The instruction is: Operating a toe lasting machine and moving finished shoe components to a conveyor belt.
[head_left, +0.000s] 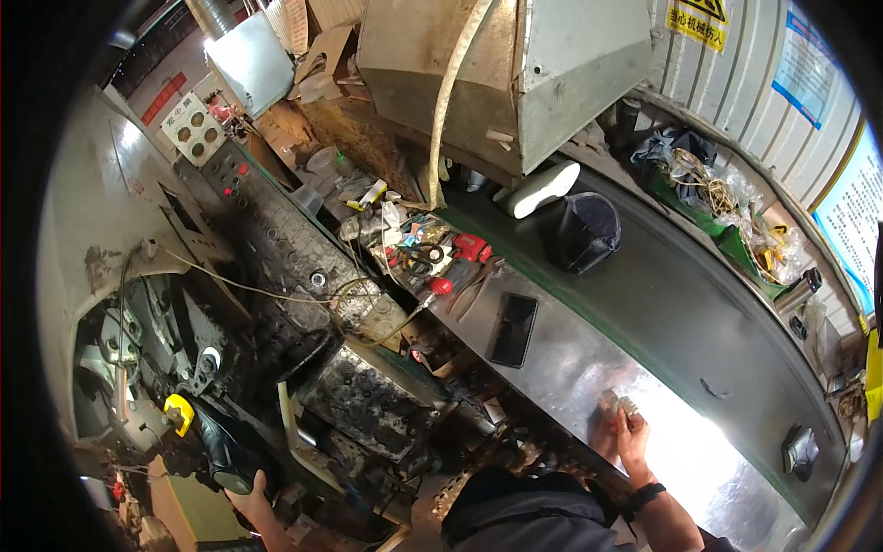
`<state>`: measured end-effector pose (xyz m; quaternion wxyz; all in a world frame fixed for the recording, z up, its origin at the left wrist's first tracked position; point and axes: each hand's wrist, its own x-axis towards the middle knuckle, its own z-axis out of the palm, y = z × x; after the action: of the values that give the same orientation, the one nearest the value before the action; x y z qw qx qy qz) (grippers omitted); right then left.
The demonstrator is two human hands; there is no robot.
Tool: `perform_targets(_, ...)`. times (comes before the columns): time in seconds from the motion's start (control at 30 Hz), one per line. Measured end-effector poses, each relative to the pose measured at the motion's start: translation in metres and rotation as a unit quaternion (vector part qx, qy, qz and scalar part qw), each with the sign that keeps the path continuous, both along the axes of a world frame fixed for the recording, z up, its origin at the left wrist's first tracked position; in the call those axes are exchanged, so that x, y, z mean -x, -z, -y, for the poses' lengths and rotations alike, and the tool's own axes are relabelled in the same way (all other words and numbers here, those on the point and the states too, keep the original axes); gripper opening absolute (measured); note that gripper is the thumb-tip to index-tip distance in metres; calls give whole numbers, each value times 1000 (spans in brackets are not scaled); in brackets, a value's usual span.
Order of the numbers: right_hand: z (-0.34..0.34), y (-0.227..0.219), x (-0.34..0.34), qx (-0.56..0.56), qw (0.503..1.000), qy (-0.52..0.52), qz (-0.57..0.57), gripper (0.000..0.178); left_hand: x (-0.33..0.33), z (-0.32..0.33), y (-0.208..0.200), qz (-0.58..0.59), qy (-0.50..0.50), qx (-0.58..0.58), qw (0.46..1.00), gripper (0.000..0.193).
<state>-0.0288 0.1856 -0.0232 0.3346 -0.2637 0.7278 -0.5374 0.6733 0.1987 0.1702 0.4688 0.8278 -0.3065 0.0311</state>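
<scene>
At the lower left, my left hand (246, 501) is closed at the lower end of a long black boot (223, 442), its thumb up beside the sole end. The fingers are partly hidden. The boot's upper end lies by a yellow piece (179, 416) at the machine. My right hand (631, 437), with a dark band on its wrist, is over the shiny metal tabletop (570, 368). Its fingertips are pinched together, and what they hold is too small to name. A dark phone-like slab (513, 329) lies flat farther up that tabletop.
Beyond the tabletop runs a dark conveyor belt (681, 313) bearing a white boot (543, 190) and a black bucket-like container (587, 233). Tools, including a red power tool (471, 247), clutter the tabletop's far end. A grimy control panel (276, 225) and a cable stand left.
</scene>
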Motion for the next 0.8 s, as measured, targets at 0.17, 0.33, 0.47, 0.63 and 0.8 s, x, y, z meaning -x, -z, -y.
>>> perform_targets(0.17, -4, -17, 3, -1, 998, -48, 49, 24, 50, 18, -40, -263, 7, 131, 956, 60)
perform_targets(0.33, 3, -67, -25, -50, 986, -154, 49, 26, 189, 1, -66, -440, 84, 156, 880, 66)
perform_targets(0.47, 48, -115, -72, -13, 947, -294, 126, 52, 247, 9, -73, -466, 149, 35, 871, 75)
perform_targets(0.63, 32, -143, -66, 130, 832, -219, 493, 71, 284, 55, -8, -694, 262, -33, 670, 38)
perform_targets(0.8, -33, -129, -3, 84, 892, -121, 427, 61, 343, 73, 74, -819, 210, -200, 496, 32)
